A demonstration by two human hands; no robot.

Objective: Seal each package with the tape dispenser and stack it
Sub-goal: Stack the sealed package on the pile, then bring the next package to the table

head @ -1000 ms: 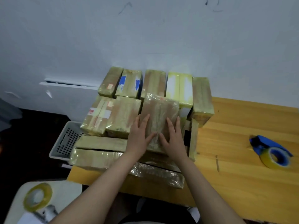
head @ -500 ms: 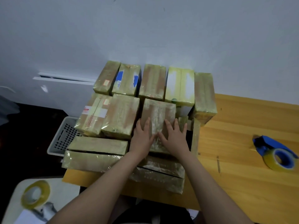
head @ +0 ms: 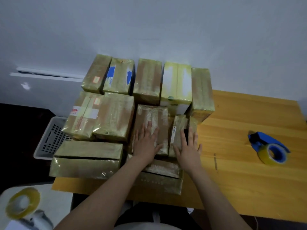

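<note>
**Q:** Left hand (head: 145, 146), what is it doing?

**A:** It lies flat, palm down, with the fingers straight and slightly spread. It rests on a package (head: 150, 120) at the front middle of the stack (head: 146, 80).

**Q:** And the right hand (head: 188, 147)?

**A:** It is flat too, fingers fanned wide, gripping nothing. It presses on a narrower package (head: 177, 128) just right of the first, at the stack's right edge. Its little finger reaches out over the table (head: 240, 171).

**Q:** Do those two packages touch?

**A:** They sit side by side, close together. I cannot tell whether they meet.

**Q:** Where is the dispenser (head: 269, 146)?

**A:** It is on the table, well apart to the right of both hands. It has a blue frame, and the yellowish tape faces the camera. Neither hand touches it.

**Q:** How is the stack built?

**A:** A back row of five stands against the wall (head: 149, 30). Two more sit left of the left hand's package, and long ones lie lower along the front. All are wrapped in glossy yellowish tape.

**Q:** Anything around it?

**A:** A white basket (head: 48, 138) sits left of the stack, below table level. A loose roll (head: 23, 203) lies on a pale surface at lower left.
</note>
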